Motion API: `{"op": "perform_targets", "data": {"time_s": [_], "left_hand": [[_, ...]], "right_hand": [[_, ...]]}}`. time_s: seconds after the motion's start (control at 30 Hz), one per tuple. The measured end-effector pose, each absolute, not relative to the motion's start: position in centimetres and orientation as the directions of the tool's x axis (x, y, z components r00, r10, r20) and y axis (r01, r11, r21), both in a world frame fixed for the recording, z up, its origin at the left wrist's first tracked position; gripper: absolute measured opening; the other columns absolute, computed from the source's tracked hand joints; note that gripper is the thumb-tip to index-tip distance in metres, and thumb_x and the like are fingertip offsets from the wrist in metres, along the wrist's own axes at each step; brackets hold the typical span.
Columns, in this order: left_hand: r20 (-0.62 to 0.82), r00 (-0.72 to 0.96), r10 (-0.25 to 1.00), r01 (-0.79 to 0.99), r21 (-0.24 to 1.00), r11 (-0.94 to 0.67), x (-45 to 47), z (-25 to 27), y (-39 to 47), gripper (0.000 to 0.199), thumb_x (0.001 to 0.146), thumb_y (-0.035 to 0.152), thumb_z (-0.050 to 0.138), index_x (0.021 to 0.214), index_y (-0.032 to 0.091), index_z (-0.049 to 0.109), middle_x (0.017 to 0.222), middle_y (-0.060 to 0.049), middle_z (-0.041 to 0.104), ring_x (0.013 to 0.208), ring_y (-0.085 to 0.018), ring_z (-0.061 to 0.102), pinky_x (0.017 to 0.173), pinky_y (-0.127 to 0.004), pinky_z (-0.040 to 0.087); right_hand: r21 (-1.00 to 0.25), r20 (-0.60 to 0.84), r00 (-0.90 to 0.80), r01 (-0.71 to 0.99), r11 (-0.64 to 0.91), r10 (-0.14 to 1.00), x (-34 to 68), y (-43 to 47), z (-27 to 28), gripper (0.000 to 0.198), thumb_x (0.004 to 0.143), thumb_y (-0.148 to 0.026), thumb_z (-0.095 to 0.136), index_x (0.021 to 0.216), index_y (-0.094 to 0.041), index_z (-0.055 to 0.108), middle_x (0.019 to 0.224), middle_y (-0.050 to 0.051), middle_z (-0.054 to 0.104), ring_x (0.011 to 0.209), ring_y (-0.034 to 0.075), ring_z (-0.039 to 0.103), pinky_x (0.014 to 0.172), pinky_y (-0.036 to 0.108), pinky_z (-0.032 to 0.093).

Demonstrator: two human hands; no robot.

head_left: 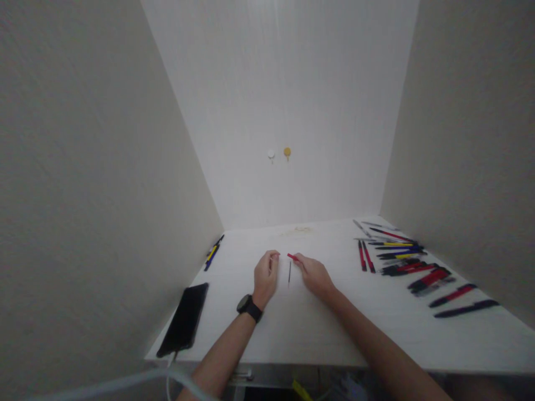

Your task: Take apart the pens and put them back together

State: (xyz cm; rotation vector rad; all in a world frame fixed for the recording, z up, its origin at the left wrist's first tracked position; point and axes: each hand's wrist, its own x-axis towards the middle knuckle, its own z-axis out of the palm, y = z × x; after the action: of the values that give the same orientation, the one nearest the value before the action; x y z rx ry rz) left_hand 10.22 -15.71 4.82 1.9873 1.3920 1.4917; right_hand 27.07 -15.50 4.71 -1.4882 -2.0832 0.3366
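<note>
My right hand (314, 274) pinches a short red pen barrel (292, 257), which points up and to the left above the white tabletop. Across a small gap, my left hand (266, 274) has its thumb and fingers pressed together; anything between them is too small to make out. A black watch (249, 307) is on my left wrist. Between the two hands a thin dark pen refill (290, 273) lies on the tabletop, touched by neither hand.
Many pens (412, 267) in red, black, blue and yellow lie along the right side. A few more (213, 255) rest at the left wall. A black phone (184, 318) with a white cable (169, 379) is at the front left. Walls enclose the tabletop (309, 340) on three sides.
</note>
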Motion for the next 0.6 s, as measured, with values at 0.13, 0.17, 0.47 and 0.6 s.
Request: {"op": "perform_targets", "data": {"time_s": [0.13,0.17,0.47,0.6], "left_hand": [[0.56,0.1,0.822,0.505,0.683,-0.527,10.5,4.6,-15.7,0.028,0.091,0.036,0.045,0.108,0.02,0.059,0.08,-0.001,0.06,0.07,-0.013,0.052,0.068,-0.025,0.042],[0.559,0.129,0.819,0.504,0.674,-0.54,10.5,4.5,-15.6,0.027,0.09,0.035,0.046,0.108,0.02,0.06,0.082,-0.002,0.061,0.07,-0.013,0.052,0.068,-0.026,0.042],[0.628,0.109,0.77,0.557,0.603,-0.571,10.4,4.8,-15.6,0.022,0.092,0.029,0.041,0.086,0.02,0.06,0.084,-0.004,0.06,0.081,-0.016,0.055,0.075,-0.029,0.042],[0.656,0.008,0.755,0.604,0.599,-0.526,10.1,4.9,-15.6,0.022,0.093,0.028,0.036,0.088,0.02,0.056,0.086,-0.004,0.058,0.083,-0.017,0.055,0.077,-0.029,0.042]], "right_hand": [[-0.505,0.287,-0.336,0.742,0.44,0.897,27.1,-15.7,4.8,0.032,0.097,-0.033,0.032,0.115,-0.026,0.057,0.106,0.005,0.068,0.096,0.019,0.061,0.078,0.025,0.038],[-0.509,0.293,-0.362,0.724,0.466,0.885,27.1,-15.7,4.6,0.032,0.097,-0.034,0.033,0.114,-0.026,0.058,0.106,0.005,0.068,0.096,0.019,0.061,0.078,0.025,0.038],[-0.593,0.36,-0.254,0.681,0.431,0.898,27.1,-15.0,3.6,0.026,0.095,-0.034,0.034,0.102,-0.021,0.055,0.085,0.003,0.066,0.079,0.016,0.059,0.072,0.024,0.037],[-0.665,0.426,-0.048,0.661,0.348,0.903,27.9,-13.7,2.4,0.034,0.084,-0.01,0.03,0.109,-0.016,0.052,0.087,0.006,0.062,0.087,0.017,0.055,0.079,0.027,0.04]]}}
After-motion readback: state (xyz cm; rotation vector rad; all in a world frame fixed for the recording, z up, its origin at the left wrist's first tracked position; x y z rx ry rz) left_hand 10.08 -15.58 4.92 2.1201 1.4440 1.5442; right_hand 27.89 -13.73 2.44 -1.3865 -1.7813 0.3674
